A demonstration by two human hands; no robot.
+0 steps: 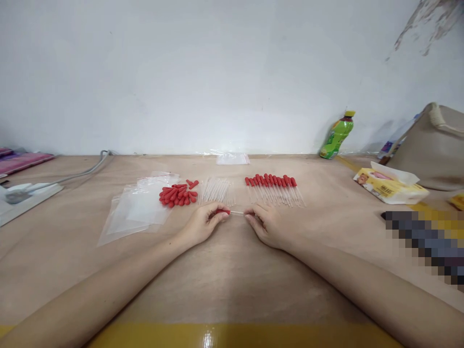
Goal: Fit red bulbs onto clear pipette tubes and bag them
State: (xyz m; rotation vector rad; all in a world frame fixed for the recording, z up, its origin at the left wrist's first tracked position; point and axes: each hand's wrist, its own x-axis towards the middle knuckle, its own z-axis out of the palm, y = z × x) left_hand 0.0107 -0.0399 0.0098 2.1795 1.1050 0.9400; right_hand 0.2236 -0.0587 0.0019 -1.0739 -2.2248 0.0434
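Note:
Near the middle of the table, my left hand point(206, 221) is closed in a pinch on a red rubber dropper bulb point(224, 211). Opposite it, my right hand point(266, 224) pinches a clear dropper tube point(237, 213), whose left end meets the bulb; how far it sits inside is hidden. Behind my left hand lie a heap of loose red bulbs point(177, 195) and a row of bare clear tubes point(216, 190). A row of droppers with red bulbs on their tubes point(275, 186) lies behind my right hand.
Clear plastic bags point(134, 208) are spread at left, and a small bag point(233, 158) lies by the wall. At right are a green bottle point(337, 136), a yellow tissue pack point(391, 186), a beige handbag point(427, 150) and a blurred-out dark object point(424, 241). A grey cable point(87, 170) runs at far left.

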